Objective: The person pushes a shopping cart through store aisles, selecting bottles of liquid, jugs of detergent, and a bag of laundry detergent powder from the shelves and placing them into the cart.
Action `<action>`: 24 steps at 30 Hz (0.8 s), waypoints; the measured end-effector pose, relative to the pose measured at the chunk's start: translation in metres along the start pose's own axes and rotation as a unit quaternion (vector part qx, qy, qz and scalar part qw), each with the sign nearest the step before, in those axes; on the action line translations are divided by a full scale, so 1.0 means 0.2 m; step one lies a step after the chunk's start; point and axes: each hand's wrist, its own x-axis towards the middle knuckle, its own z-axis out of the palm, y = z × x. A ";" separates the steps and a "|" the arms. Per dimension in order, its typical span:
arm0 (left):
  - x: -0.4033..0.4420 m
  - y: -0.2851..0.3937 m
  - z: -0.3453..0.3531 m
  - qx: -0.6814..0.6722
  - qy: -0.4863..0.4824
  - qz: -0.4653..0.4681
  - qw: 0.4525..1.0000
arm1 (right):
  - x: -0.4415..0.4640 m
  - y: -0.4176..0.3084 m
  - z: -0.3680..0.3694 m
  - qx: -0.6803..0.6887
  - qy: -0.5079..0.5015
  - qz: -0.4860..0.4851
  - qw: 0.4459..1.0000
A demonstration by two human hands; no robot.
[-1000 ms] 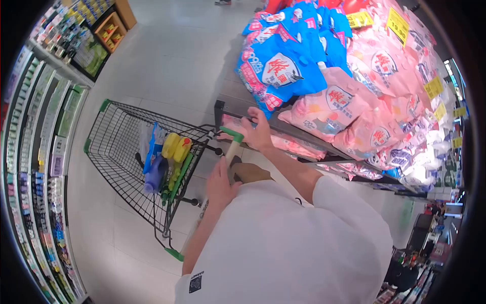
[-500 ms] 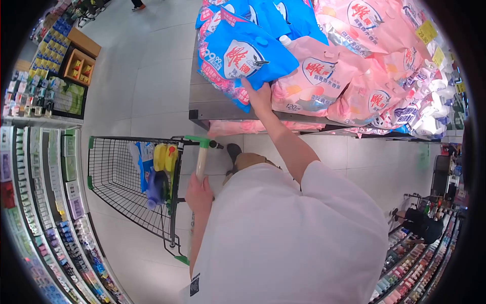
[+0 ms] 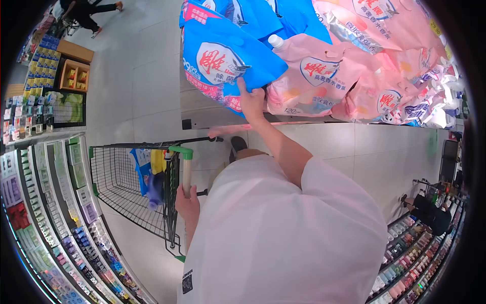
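Observation:
My right hand [image 3: 251, 101] pinches the lower right edge of a blue detergent bag [image 3: 223, 55] lying on the display stand, beside a pink bag [image 3: 316, 76] with a white cap. My left hand [image 3: 188, 203] is wrapped round the pale handle [image 3: 187, 175] of a shopping cart. The black wire cart [image 3: 126, 190] has green corners and stands at my left. Inside it are a blue packet [image 3: 142, 169], yellow bottles [image 3: 158, 161] and a purple bottle [image 3: 154, 192], partly covered by the cart's rear frame.
Stocked shelves [image 3: 61, 223] curve along the left side. A wooden box [image 3: 76, 76] stands at the upper left. One person [image 3: 86, 15] walks at the top left; another person [image 3: 430, 213] is by the lower right shelves. More pink bags [image 3: 387, 99] fill the stand's right part.
My right hand has moved from above the cart handle to the blue bag and taken hold of its edge. The stand now looks nearer, and the cart has swung round in view.

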 end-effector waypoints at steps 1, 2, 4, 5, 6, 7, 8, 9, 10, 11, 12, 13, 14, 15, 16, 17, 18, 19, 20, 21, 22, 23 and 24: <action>0.01 -0.01 0.00 -0.015 0.012 -0.006 1.000 | 0.01 -0.02 0.00 -0.016 -0.009 -0.007 1.000; 0.02 -0.03 0.00 -0.011 0.009 -0.002 1.000 | 0.01 -0.05 -0.02 -0.016 -0.003 -0.004 1.000; 0.05 -0.02 -0.01 -0.094 0.030 0.031 0.995 | 0.04 -0.11 -0.05 -0.076 -0.079 0.022 0.994; 0.07 -0.01 -0.02 -0.092 0.028 0.034 0.995 | 0.04 -0.16 -0.06 -0.075 -0.075 0.023 0.994; 0.10 0.00 -0.03 -0.133 0.032 0.025 0.990 | 0.03 -0.22 -0.07 -0.087 -0.092 0.001 0.992; 0.13 0.01 -0.04 -0.175 0.035 0.016 0.984 | 0.03 -0.27 -0.08 -0.100 -0.109 -0.021 0.989; 0.17 0.03 -0.05 -0.174 0.032 0.018 0.984 | 0.03 -0.31 -0.09 -0.101 -0.106 -0.020 0.989; 0.23 0.06 -0.07 -0.173 0.047 0.062 0.982 | 0.03 -0.34 -0.11 -0.083 -0.116 -0.022 0.989; 0.29 0.10 -0.07 -0.173 0.064 0.106 0.977 | 0.03 -0.37 -0.12 -0.066 -0.128 -0.025 0.989; 0.34 0.19 -0.09 -0.206 0.056 0.100 0.972 | 0.04 -0.46 -0.13 -0.067 -0.133 -0.027 0.988; 0.40 0.29 -0.12 -0.239 0.048 0.091 0.966 | 0.04 -0.56 -0.14 -0.070 -0.151 -0.026 0.986; 0.48 0.35 -0.14 -0.250 0.032 0.124 0.960 | 0.04 -0.65 -0.16 -0.073 -0.171 -0.025 0.982; 0.55 0.39 -0.15 -0.260 0.018 0.154 0.953 | 0.06 -0.69 -0.17 -0.073 -0.182 -0.024 0.980; 0.63 0.43 -0.16 -0.285 -0.007 0.165 0.944 | 0.07 -0.72 -0.18 -0.108 -0.206 0.044 0.971; 0.71 0.45 -0.17 -0.309 -0.031 0.175 0.934 | 0.08 -0.74 -0.18 -0.144 -0.232 0.111 0.956; 0.79 0.48 -0.19 -0.406 -0.103 0.179 0.890 | 0.09 -0.75 -0.17 -0.141 -0.250 0.112 0.951; 0.83 0.49 -0.20 -0.496 -0.169 0.179 0.833 | 0.10 -0.75 -0.15 -0.052 -0.256 0.140 0.955; 0.86 0.46 -0.22 -0.494 -0.152 0.164 0.840 | 0.10 -0.74 -0.13 0.036 -0.260 0.173 0.949; 0.88 0.42 -0.24 -0.541 -0.245 0.134 0.793 | 0.09 -0.75 -0.09 0.038 -0.280 0.180 0.942; 0.86 0.38 -0.26 -0.582 -0.334 0.104 0.734 | 0.08 -0.77 -0.06 0.087 -0.271 0.260 0.923; 0.81 0.37 -0.30 -0.585 -0.318 0.097 0.739 | 0.07 -0.78 -0.02 0.133 -0.256 0.337 0.896; 0.77 0.39 -0.33 -0.562 -0.303 0.051 0.768 | 0.08 -0.78 0.01 0.132 -0.270 0.341 0.891; 0.73 0.41 -0.35 -0.538 -0.289 0.003 0.792 | 0.08 -0.78 0.03 0.131 -0.296 0.357 0.876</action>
